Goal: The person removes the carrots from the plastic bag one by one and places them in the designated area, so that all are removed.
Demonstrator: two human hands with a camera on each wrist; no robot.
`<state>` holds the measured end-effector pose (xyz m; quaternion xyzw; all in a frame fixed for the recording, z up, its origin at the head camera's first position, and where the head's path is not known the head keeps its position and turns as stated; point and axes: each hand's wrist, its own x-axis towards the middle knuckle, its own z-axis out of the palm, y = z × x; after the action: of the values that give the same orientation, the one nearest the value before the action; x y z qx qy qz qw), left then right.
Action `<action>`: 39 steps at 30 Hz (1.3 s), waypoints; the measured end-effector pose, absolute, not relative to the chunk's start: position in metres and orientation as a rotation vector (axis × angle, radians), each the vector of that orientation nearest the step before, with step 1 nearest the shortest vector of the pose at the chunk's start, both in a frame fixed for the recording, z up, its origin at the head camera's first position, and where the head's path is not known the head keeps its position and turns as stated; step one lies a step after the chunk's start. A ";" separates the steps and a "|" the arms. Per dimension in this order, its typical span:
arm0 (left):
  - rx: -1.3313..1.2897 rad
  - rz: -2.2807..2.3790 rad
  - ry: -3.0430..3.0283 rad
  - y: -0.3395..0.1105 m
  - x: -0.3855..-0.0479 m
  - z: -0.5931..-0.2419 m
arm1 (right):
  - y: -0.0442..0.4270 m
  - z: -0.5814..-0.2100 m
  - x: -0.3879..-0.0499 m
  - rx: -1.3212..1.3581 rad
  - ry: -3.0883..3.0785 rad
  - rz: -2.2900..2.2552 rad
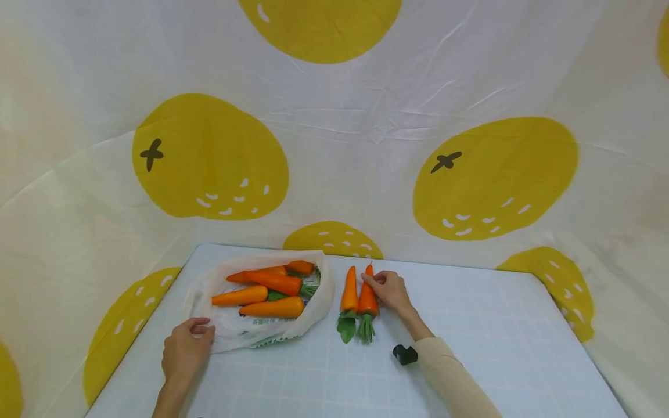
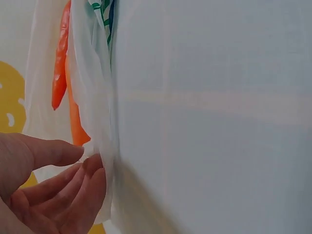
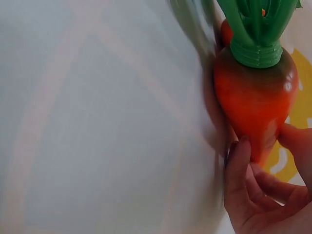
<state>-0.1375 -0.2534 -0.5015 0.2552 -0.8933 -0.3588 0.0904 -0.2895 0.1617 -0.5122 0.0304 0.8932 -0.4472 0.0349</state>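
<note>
A white plastic bag (image 1: 313,322) lies on its side with several orange toy carrots (image 1: 272,307) inside and on its opening. My left hand (image 1: 187,351) is at the bag's near left edge; in the left wrist view its thumb and fingers (image 2: 92,195) pinch the thin plastic. Right of the bag, two carrots lie side by side on the table. My right hand (image 1: 389,290) pinches the tapered end of the redder carrot (image 1: 368,302), whose green stem top points toward me. The other carrot (image 1: 349,293), with leafy greens, lies just left of it.
The table (image 1: 496,348) wears a pale blue checked cloth. Behind it hangs a white curtain (image 1: 355,162) printed with big yellow fruit. A small black device (image 1: 405,355) sits at my right wrist, by the beige sleeve (image 1: 449,371).
</note>
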 end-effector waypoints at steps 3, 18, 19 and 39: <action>0.701 -1.024 -2.624 -0.253 -0.137 -0.497 | 0.162 -0.511 -0.288 0.078 2.729 -1.382; 0.476 -0.931 -2.526 -0.261 -0.161 -0.478 | 0.158 -0.497 -0.281 -0.039 2.721 -1.452; 0.476 -0.929 -2.535 -0.262 -0.163 -0.477 | 0.158 -0.496 -0.281 -0.063 2.736 -1.458; 0.479 -0.887 -2.660 -0.268 -0.179 -0.484 | 0.107 -0.449 -0.265 -0.544 2.734 -1.693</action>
<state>-0.1787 -0.2684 -0.4835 0.1666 -0.9249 -0.3082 0.1478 -0.2650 0.1069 -0.4486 -0.1664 0.8368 -0.5182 -0.0597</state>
